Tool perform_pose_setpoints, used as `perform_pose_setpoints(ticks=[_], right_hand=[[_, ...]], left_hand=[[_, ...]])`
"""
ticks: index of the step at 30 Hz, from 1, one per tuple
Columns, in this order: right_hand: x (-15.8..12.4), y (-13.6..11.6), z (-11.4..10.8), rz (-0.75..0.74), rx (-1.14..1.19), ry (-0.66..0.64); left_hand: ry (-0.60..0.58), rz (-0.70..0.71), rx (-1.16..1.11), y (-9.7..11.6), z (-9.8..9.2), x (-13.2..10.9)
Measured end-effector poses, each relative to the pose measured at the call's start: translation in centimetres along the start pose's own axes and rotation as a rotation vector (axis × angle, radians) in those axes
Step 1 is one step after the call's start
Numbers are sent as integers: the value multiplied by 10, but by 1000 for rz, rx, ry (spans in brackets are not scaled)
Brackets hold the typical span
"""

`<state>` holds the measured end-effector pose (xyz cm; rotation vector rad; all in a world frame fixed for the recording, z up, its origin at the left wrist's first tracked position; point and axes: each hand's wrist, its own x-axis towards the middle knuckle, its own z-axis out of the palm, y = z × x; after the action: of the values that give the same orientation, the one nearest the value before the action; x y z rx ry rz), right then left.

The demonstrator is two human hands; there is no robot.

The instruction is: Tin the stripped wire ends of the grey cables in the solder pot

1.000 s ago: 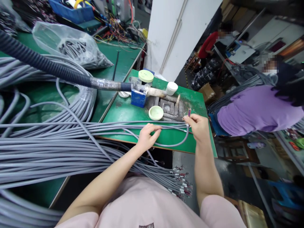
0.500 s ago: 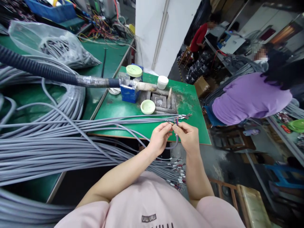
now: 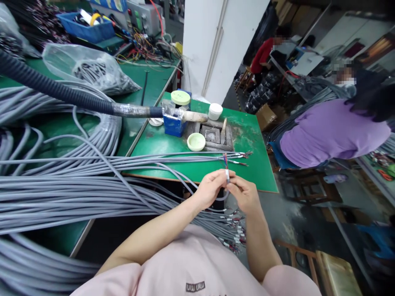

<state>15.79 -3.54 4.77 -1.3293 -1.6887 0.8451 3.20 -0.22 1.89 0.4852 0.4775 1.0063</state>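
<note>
Between my two hands, a grey cable [image 3: 227, 181] stands upright with a white sleeve near its end. Red and blue wires [image 3: 225, 159] fan out from its tip, pointing away from me. My left hand [image 3: 213, 187] pinches the cable from the left, its fingers closed. From the right, my right hand [image 3: 246, 194] closes thumb and fingers on the same cable just below the white sleeve. Just beyond my hands, several grey cables [image 3: 185, 158] lie across the green table [image 3: 253, 135], their stripped ends to the right.
A large bundle of grey cables [image 3: 92, 201] fills the left. Behind my hands are a solder pot [image 3: 212, 135], a pale green dish [image 3: 196, 142], a white tub [image 3: 215, 111] and a blue box [image 3: 173, 126] under a black hose [image 3: 86, 100]. A person in purple [image 3: 327, 135] sits at right.
My fingers have shifted from the wires down to the cable's sleeved end, which now stands upright with its wires exposed. The whole view has moved slightly, so the table appears further right and lower.
</note>
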Motion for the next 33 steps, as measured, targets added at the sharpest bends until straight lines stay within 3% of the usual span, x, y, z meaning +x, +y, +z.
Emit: perform_pose_setpoints(ticks=[4, 9, 14, 18, 24, 27, 31, 33], right_hand=[[2, -3, -8, -37, -167, 3], [13, -19, -13, -214, -407, 323], [26, -30, -5, -368, -542, 314], [27, -31, -4, -395, -494, 330], [26, -32, -3, -219, -263, 334], [30, -32, -4, -166, -119, 436], [32, -28, -22, -193, 57, 753], [27, -26, -34, -151, 87, 693]], left_hand=[[-19, 129, 245, 4, -9, -4], [-5, 249, 514, 4, -8, -7], [-71, 356, 669, -4, -7, -9], [-87, 354, 688, -3, -9, -13], [-128, 296, 723, 6, -5, -19], [-146, 249, 708, 6, -4, -20], [-157, 158, 725, 0, -10, -22], [-142, 114, 694, -1, -13, -23]])
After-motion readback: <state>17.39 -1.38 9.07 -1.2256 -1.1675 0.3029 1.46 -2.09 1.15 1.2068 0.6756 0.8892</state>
